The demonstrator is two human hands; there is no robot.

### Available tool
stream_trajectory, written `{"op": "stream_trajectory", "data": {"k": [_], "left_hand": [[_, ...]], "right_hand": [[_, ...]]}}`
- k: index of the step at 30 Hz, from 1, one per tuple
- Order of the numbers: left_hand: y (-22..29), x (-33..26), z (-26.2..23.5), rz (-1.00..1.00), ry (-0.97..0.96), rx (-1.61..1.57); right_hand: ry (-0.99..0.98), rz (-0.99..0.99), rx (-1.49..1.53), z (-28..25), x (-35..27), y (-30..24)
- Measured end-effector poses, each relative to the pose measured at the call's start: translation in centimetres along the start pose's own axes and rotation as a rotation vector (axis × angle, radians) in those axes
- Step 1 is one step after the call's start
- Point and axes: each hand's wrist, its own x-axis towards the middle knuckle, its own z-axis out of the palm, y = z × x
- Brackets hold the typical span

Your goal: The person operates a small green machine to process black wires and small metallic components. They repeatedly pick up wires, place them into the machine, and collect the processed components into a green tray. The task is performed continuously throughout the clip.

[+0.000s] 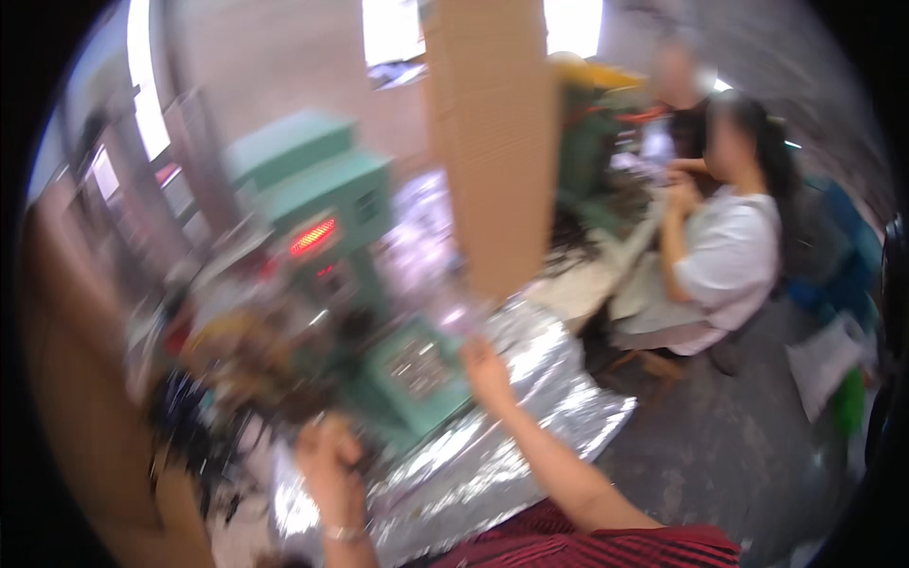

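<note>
My left hand (331,459), with a band at its wrist, is at the front left of a green bench machine (327,227) that has a lit red display. Its fingers are curled in, and whatever lies in them is hidden. Beside the right edge of a green tray (383,374) on the machine's base is my right hand (485,371), its fingers smeared by motion. Small, shiny metallic-looking pieces (419,367) lie in that tray. Under both forearms spreads a crinkled silver foil sheet (530,454).
Dark, cable-like strands (204,435) crowd the left side. A tall cardboard panel (497,142) stands behind the machine, beside shiny clear plastic (421,227). At the right, a person in a white top (729,246) sits working at another table, with a second person beyond. A white sack (828,364) is on the floor.
</note>
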Motion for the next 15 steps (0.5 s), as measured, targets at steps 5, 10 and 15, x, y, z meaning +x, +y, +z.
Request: {"op": "stream_trajectory", "data": {"k": [5,10,15], "left_hand": [[1.9,-0.7,1.1,-0.102,-0.074,0.053],[2.0,-0.9,0.1,-0.123,-0.103,-0.078],[1.5,-0.8,0.6,-0.124,-0.108,0.000]], "right_hand": [[0.038,-0.041,0.225,-1.7,-0.3,-1.3],[0.011,-0.057,0.258,-1.2,-0.5,-2.1],[0.025,-0.069,0.274,-1.5,-0.3,-1.9]]}}
